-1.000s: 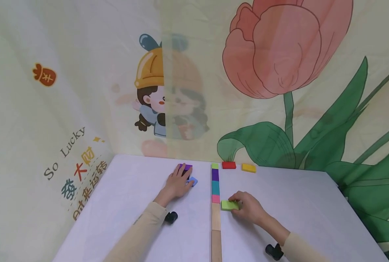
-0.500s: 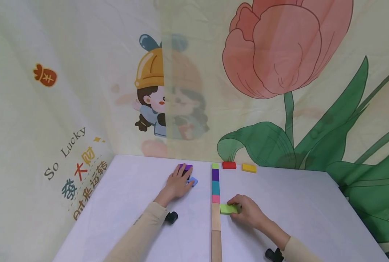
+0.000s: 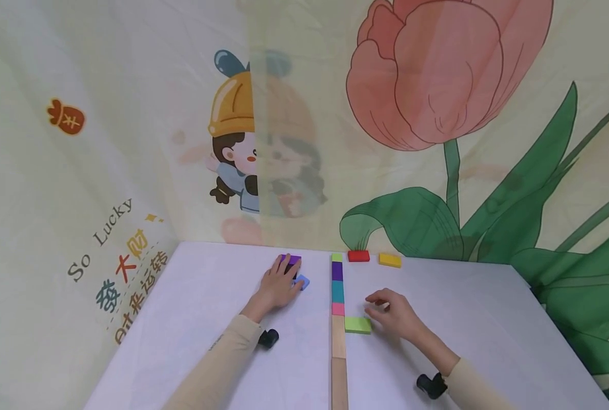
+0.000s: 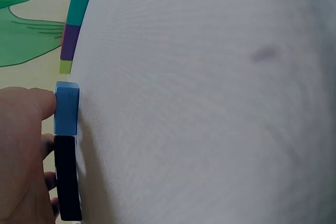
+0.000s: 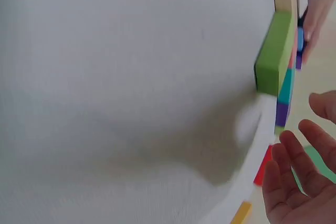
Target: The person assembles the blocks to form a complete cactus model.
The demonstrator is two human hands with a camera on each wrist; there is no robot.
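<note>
My left hand [image 3: 277, 285] rests with spread fingers over a purple block [image 3: 296, 260], a black block [image 4: 66, 177] and a blue block [image 4: 67, 109] left of a long row. In the left wrist view, the thumb touches the blue block's side. A light green block [image 3: 358, 325] lies crosswise, its left end at the row's right side by a wooden block [image 3: 338, 336]. Just above and right of that green block, my right hand [image 3: 394, 313] hovers, fingers loosely bent and holding nothing. In the right wrist view, a gap separates its fingertips from the green block.
The row runs away from me: wooden blocks, then a pink block [image 3: 338, 309], teal block [image 3: 337, 291], dark purple block [image 3: 337, 271] and small green block [image 3: 337, 257]. A red block [image 3: 358, 256] and yellow block [image 3: 389, 260] lie at the white table's [image 3: 463, 330] back edge.
My right hand slid the light green block left against the row, let go of it, and moved up and right, off it. The left hand stays in place.
</note>
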